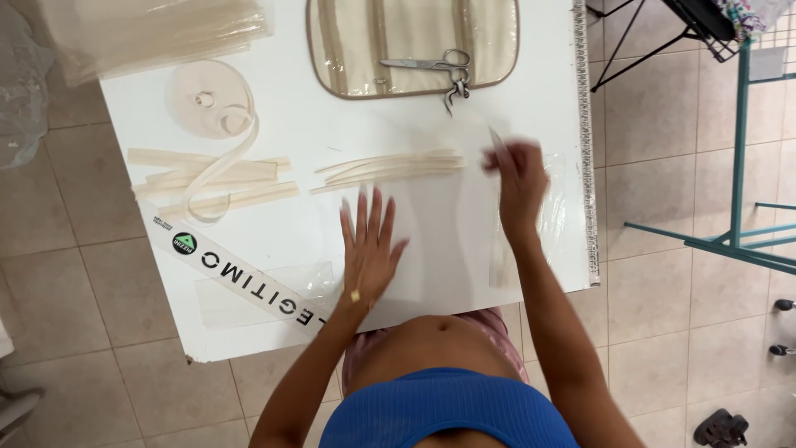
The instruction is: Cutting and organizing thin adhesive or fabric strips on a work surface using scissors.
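Head view, looking straight down on a white table [332, 141]. The left hand [371, 249] lies flat, palm down, fingers spread wide, pressing on a clear plastic sheet [448, 224] spread over the near middle of the table. There is a small gold piece at that wrist. The right hand [516, 178] is at the sheet's far right part, blurred; its fingers are drawn together and seem to pinch a thin pale strip [496, 139] that points up and away, though the blur keeps me from telling the grip for sure. The sheet runs from under the left palm across to the table's right edge, where a long ruler [585, 133] lies along the border.

Just beyond the left fingertips, a small bundle of cream strips [390, 168] lies crosswise, touching the sheet's far edge. Further left, a second bundle of cream strips [211, 178] lies with a loop of the same tape trailing over it from a flat roll [209, 98]. At the far edge, a beige pouch with clear pockets [412, 43] carries a pair of scissors [427, 63] on top, handles to the right. A white banner strip with black print [240, 278] lies slantwise at the near left. In the far left corner sits a stack of clear sheets [149, 33]. Tiled floor all around, a teal metal rack [738, 166] on the right.
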